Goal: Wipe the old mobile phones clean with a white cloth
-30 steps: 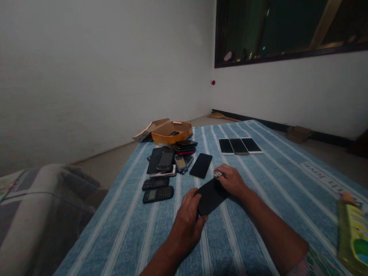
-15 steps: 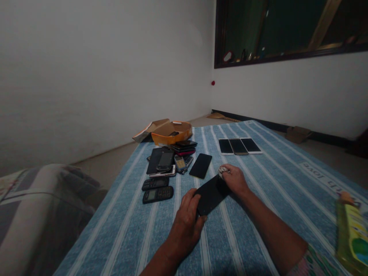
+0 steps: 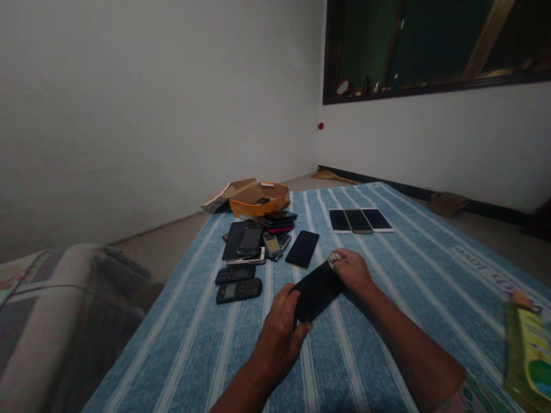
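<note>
A large black phone [image 3: 317,291] lies tilted between my hands over the blue striped cloth. My left hand [image 3: 282,327] grips its near left end, fingers on the upper edge and thumb on the lower. At the far right end my right hand [image 3: 352,272] is closed on a crumpled whitish cloth [image 3: 334,258], pressed to the phone's corner. Just beyond lies another black phone [image 3: 302,249] with a yellowish edge. Two keypad phones [image 3: 239,290] rest to the left, below a pile of phones [image 3: 249,240].
An open orange box [image 3: 259,199] stands at the far end of the striped cloth [image 3: 181,321]. Three phones [image 3: 360,221] lie side by side at the back right. A yellow-green bottle [image 3: 531,355] is at the right edge. A covered bulky object [image 3: 55,321] stands at left.
The view has shifted slightly, moving the surroundings a little to the right in the picture. Both hands keep their hold on the phone and the cloth, almost unmoved.
</note>
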Action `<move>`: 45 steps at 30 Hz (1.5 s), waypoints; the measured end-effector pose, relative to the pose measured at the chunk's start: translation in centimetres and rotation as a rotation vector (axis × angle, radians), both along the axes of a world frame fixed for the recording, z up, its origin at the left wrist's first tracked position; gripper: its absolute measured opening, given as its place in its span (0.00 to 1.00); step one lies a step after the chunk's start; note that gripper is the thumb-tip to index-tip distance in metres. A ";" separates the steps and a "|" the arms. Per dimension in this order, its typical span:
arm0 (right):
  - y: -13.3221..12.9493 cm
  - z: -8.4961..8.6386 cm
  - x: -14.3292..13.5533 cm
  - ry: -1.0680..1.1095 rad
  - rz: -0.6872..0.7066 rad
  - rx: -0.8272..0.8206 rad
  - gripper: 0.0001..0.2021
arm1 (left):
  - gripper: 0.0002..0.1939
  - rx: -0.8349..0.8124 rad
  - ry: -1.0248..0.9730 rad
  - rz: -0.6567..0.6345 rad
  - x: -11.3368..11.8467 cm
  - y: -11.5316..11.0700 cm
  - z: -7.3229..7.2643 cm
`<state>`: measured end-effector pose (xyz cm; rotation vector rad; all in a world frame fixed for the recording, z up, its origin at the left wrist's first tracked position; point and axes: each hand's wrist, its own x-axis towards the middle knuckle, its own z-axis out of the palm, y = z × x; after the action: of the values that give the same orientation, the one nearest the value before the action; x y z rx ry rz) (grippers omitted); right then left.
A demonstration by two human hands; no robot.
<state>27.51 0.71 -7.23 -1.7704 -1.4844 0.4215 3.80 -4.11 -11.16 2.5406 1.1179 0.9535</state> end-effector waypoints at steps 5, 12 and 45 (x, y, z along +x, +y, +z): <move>-0.5 0.5 0.0 -0.104 0.007 -0.056 0.13 | 0.30 -0.037 -0.008 0.007 -0.2 0.1 -0.3; -1.5 1.4 -0.8 -0.288 -0.017 -0.140 0.13 | 0.30 -0.069 0.015 0.007 -0.1 -0.1 0.0; -3.5 1.6 -1.8 -0.590 -0.076 -0.299 0.12 | 0.28 0.009 0.026 -0.002 0.7 0.0 0.5</move>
<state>25.67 -2.83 -5.59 -2.3159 -1.8107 0.0786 4.49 -4.09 -10.69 2.5679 1.1205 0.9299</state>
